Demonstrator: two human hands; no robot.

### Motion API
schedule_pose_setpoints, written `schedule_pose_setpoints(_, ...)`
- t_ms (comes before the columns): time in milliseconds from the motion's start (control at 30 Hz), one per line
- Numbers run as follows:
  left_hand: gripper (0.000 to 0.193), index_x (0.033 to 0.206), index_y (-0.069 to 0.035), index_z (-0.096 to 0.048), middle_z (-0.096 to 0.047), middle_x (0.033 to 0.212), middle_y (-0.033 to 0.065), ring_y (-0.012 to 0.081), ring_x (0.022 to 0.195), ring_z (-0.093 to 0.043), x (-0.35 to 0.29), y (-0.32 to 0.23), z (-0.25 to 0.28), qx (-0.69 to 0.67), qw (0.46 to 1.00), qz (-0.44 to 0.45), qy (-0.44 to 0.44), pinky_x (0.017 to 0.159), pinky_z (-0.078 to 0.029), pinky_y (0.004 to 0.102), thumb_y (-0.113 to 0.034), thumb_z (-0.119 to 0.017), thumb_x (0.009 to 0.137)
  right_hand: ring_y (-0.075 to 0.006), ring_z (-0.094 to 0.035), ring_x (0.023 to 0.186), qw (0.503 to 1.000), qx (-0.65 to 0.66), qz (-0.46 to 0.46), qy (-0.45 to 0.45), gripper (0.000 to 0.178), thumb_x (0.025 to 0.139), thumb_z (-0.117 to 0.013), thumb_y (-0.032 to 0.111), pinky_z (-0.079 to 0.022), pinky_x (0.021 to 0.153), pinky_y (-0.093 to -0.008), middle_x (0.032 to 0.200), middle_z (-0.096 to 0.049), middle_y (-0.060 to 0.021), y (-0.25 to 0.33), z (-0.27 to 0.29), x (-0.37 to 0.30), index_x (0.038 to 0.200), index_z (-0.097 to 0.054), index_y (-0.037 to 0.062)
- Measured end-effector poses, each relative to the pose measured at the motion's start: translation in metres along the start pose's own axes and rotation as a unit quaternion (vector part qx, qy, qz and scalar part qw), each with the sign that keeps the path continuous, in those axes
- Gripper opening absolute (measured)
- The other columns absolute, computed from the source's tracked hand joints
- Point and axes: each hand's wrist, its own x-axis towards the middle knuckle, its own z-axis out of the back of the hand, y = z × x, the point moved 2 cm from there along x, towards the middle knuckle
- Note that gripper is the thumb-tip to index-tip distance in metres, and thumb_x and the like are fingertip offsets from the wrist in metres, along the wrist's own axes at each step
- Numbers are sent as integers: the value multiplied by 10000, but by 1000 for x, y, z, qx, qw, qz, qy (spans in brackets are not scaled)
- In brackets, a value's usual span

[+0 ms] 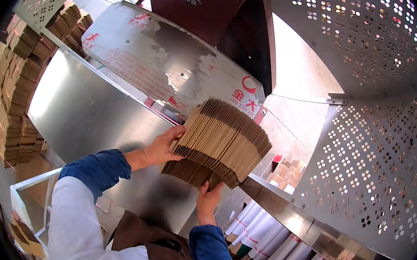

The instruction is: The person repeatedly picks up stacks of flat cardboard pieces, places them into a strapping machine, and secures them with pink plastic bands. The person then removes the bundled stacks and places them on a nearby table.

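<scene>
A thick, fanned stack of folded brown cardboard pieces is held up in front of me, its many edges curving in an arc. My left hand grips its left end, with the thumb on the near side and the fingers reaching round the edge. From below, my right hand clasps the underside near the middle, thumb pointing up against the cardboard; part of its fingers is hidden. Behind the stack lies a slanted metal panel with red print and partly peeled film. Whether the stack touches it, I cannot tell.
Bundled cardboard stacks pile up at the left. A smooth curved metal sheet lies below the panel. Perforated metal sheets stand at the right, above a metal rim and several long white rolls. A dark red housing rises at the back.
</scene>
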Motion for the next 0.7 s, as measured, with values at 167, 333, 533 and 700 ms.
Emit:
schedule_pose_setpoints(167,870,1398,-70,-364,-391,1417,169,353,1221,-485,2,-16,-2,49,999,4,1,989,-468,393,-278,-818,686,-509,-602,845,999,-10,-20,26,598,908,-585,207,-496,686,-496,913,-621,-341,6,3,0,1345,-325,-107)
schedule_pose_setpoints(333,854,1389,-54,-373,-393,1413,173,366,1210,-492,5,-20,-6,72,997,-17,-11,980,-467,391,-318,-806,701,-503,-604,853,998,16,-53,30,601,914,-579,231,-497,691,-491,911,-623,-337,14,5,1,1353,-330,-96)
schedule_pose_setpoints(533,887,1411,-56,-352,-393,1400,199,344,1228,-507,6,-27,-7,80,997,-7,-14,1003,-473,410,-222,-830,682,-491,-615,793,997,-56,-50,7,612,914,-579,296,-495,657,-499,843,-635,-312,7,0,1,1336,-359,-89)
schedule_pose_setpoints(700,883,1387,-51,-369,-396,1402,184,379,1216,-498,8,-29,-5,96,995,-17,-6,995,-469,420,-243,-837,662,-507,-599,757,998,-53,-26,-13,601,916,-574,299,-485,641,-513,839,-617,-337,0,-7,1,1324,-371,-93)
